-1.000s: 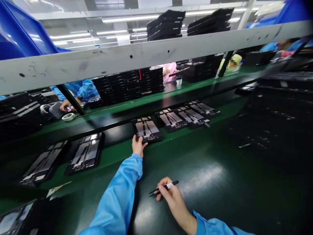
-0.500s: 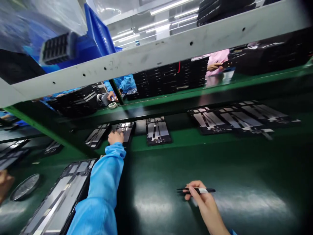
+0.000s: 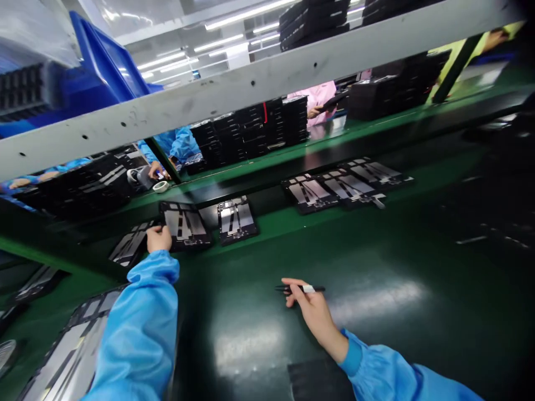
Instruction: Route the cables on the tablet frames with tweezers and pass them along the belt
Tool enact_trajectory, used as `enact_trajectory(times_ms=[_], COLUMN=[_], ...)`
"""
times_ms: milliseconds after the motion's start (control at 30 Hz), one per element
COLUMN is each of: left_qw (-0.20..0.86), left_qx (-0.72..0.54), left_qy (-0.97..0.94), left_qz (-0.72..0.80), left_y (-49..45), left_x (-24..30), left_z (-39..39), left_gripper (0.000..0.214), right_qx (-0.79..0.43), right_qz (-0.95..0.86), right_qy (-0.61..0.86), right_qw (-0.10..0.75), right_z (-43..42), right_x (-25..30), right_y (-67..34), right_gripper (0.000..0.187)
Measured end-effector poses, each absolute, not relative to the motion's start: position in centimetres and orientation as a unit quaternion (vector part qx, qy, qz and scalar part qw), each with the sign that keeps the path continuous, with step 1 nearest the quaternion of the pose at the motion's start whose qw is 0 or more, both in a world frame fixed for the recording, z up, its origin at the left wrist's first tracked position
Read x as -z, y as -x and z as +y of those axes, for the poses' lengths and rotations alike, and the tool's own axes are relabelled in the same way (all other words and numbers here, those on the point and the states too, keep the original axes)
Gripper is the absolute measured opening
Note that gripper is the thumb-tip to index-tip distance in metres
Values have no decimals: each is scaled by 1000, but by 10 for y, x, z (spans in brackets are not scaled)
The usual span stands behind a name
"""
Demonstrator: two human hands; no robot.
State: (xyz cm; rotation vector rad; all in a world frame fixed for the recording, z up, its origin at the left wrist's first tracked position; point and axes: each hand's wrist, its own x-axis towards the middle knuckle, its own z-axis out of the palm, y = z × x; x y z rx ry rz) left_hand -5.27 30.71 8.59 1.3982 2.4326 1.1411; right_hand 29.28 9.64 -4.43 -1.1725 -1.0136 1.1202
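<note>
My left hand, in a blue sleeve, reaches to the back of the bench. Its fingers are closed on the left edge of an opened tablet with grey battery panels and dark strips showing. Part of the grip is hidden behind the hand. Another opened tablet lies just left of it, and a further opened tablet lies to the right. Over the middle of the green bench, my right hand holds black tweezers with a white band, tips pointing left.
Several opened tablets lie in a row farther right. A larger opened device lies at the front left, near a round dish. A dark mat sits at the front edge. A grey shelf beam crosses above; co-workers sit beyond.
The view has swung right. My left hand has gone from the top of the tablet to its left edge, and the tablet has turned. My right hand still holds the tweezers.
</note>
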Motion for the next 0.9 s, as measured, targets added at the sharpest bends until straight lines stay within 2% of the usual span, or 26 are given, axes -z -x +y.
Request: enact_trajectory(times_ms=[167,267,333,367,467,567,667,733,833,900], left_qw=[154,260,341,420,484,469,422,392,339,300], left_qx=[-464,-467,-452,-447,-421,-373,-254,-208,-221,-224], left_qy=[-431,-448,-461,-463,-472,-528,-660,-720,-750,-767], left_qz=[758,717,684,640,605,601,567,534,524,522], left_y=[22,-14,-45,-59,-84,-74,-52,-49,-60,-69], left_x=[-94,-64,-33,-18,12,16,12,15,23,25], left_z=[251,193,157,143,118,107,89,69,44,37], left_gripper=[44,46,56,64,73,65,63,65,57,53], right_qx=[-487,-483,-468,-458,-433,-438,-463,-459,-432,-427], right_qz=[-408,-409,-433,-454,-521,-565,-610,-631,-631,-626], right_qy=[505,509,522,530,554,562,535,526,547,556], right_qw=[584,583,567,550,484,416,358,338,341,341], right_z=[91,92,94,94,90,76,58,50,45,46], right_x=[34,28,25,25,29,32,31,32,33,30], right_y=[-305,-318,-328,-333,-347,-358,-364,-369,-378,-385], right_gripper=[62,58,52,49,46,64,83,80,64,61])
